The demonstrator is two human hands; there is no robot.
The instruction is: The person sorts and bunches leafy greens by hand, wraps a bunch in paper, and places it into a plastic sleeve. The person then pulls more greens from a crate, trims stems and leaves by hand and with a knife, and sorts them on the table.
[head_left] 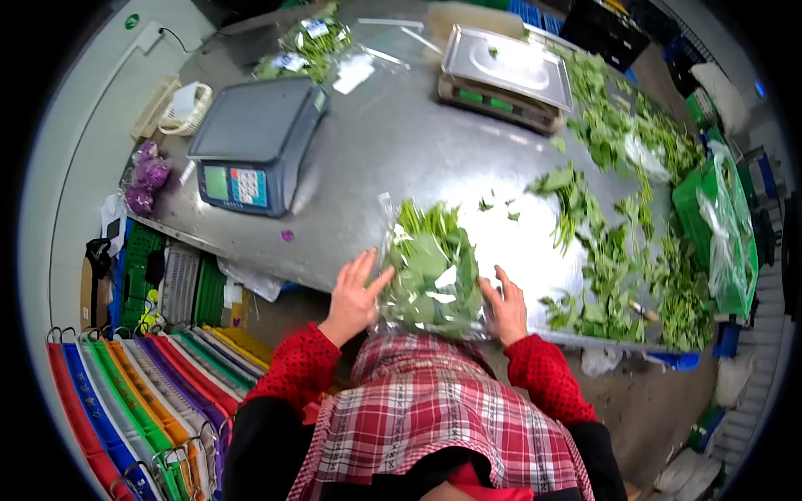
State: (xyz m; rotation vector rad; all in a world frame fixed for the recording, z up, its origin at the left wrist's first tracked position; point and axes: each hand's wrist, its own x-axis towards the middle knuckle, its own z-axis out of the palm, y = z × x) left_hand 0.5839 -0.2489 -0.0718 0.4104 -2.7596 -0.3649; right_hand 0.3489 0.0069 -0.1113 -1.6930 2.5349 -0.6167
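A clear plastic bag of leafy greens lies at the front edge of the metal table, its stems pointing away from me. On its left side rests my left hand, fingers apart and the fingertips at the plastic. My right hand is at the bag's right side with its fingers spread. Neither hand is closed round anything. Loose leafy bunches are spread over the table to the right of the bag.
A digital scale stands at the left and a second scale at the back. Bagged greens lie at the far left, purple bagged produce at the left edge. A green crate is at the right, coloured bag rolls below left.
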